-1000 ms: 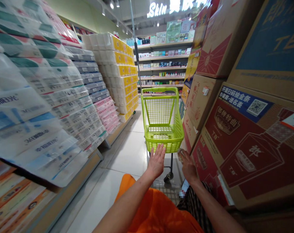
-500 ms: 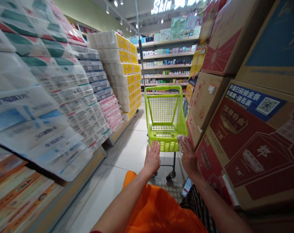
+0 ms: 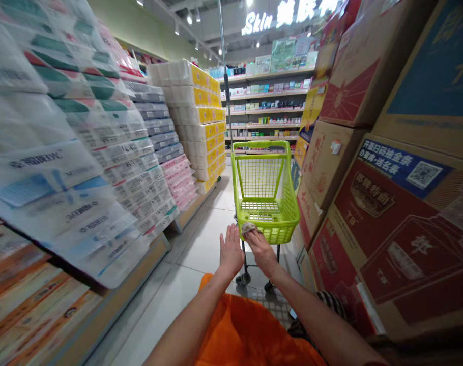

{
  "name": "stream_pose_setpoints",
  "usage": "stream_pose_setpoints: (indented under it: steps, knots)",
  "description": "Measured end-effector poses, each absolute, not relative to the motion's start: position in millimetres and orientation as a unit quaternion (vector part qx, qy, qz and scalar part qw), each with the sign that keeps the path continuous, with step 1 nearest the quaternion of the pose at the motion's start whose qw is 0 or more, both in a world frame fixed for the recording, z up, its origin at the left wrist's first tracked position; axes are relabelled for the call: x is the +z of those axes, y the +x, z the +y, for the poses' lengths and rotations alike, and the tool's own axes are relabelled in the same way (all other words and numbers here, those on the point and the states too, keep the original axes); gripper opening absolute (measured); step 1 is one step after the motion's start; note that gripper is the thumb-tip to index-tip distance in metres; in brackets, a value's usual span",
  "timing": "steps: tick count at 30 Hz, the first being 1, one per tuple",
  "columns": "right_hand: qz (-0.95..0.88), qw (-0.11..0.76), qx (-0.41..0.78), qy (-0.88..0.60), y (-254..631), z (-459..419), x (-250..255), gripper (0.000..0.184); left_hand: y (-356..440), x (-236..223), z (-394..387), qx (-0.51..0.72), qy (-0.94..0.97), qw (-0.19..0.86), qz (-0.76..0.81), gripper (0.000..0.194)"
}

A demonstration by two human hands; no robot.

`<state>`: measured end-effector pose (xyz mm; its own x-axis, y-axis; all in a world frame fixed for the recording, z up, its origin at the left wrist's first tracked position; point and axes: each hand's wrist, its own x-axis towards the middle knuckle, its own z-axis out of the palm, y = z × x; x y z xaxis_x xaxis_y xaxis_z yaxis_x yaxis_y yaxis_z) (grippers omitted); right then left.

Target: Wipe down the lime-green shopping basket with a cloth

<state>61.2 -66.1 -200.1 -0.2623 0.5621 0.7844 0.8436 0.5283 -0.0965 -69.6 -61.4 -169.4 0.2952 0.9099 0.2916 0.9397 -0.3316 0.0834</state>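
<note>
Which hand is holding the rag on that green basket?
The right hand, pinching a greyish rag against the front rim of the green basket. The left hand is open and empty.

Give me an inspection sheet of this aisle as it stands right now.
Surface: white tile floor beneath the cart.
Job's things: lime-green shopping cart; pale cloth at its rim.
Clutter: cardboard cartons stacked tightly along the right.
Grippers: left hand open, beside the cart; right hand holds the cloth against the rim.
Cables: nothing seen.
Surroundings: toilet-paper packs stacked left; stocked shelves ahead.
</note>
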Motion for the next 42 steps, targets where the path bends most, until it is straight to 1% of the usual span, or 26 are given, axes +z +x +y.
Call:
stream_pose_setpoints:
  steps: [2, 7, 13, 19, 25, 31, 35, 37, 39, 42]
  knots:
    - [-0.787, 0.394, -0.172, -0.444, 64.4, -71.0, -207.8, 0.043, -70.6, -171.5, -61.3, -0.149, -0.807, 0.057, -0.569, 0.067]
    - [-0.733, 0.454, -0.167, -0.478, 90.3, -83.9, -204.3, 0.046, -64.7, -180.3, -60.9, -0.163, -0.820, 0.079, -0.544, 0.072]
    - [-0.755, 0.407, -0.174, -0.485, 109.1, -97.9, -222.9, 0.051, -43.8, -183.7, -63.9, -0.188, -0.865, 0.108, -0.452, 0.072]
    - [-0.657, 0.461, -0.187, -0.566, 138.6, -103.7, -208.3, 0.053, -34.4, -182.3, -67.5, -0.184, -0.879, 0.115, -0.424, 0.073]
    - [-0.692, 0.429, -0.150, -0.561, 149.2, -108.0, -232.4, 0.056, -14.9, -180.6, -72.6, -0.177, -0.903, 0.108, -0.376, 0.071]
    - [-0.599, 0.478, -0.184, -0.615, 168.1, -100.0, -214.6, 0.056, -3.6, -175.4, -73.5, -0.171, -0.910, 0.096, -0.366, 0.073]
    - [-0.644, 0.438, -0.131, -0.614, 172.1, -100.8, -245.2, 0.059, -1.5, -175.4, -75.0, -0.167, -0.910, 0.093, -0.367, 0.074]
    - [-0.652, 0.431, -0.120, -0.612, 173.0, -105.8, -255.1, 0.060, -2.9, -176.2, -74.6, -0.165, -0.911, 0.091, -0.367, 0.073]
    - [-0.623, 0.453, -0.138, -0.622, 175.5, -107.6, -247.6, 0.058, -4.3, -175.9, -73.5, -0.161, -0.911, 0.088, -0.369, 0.072]
    - [-0.584, 0.484, -0.168, -0.630, 179.0, -100.5, -222.7, 0.056, -2.7, -173.2, -72.4, -0.163, -0.910, 0.083, -0.372, 0.072]
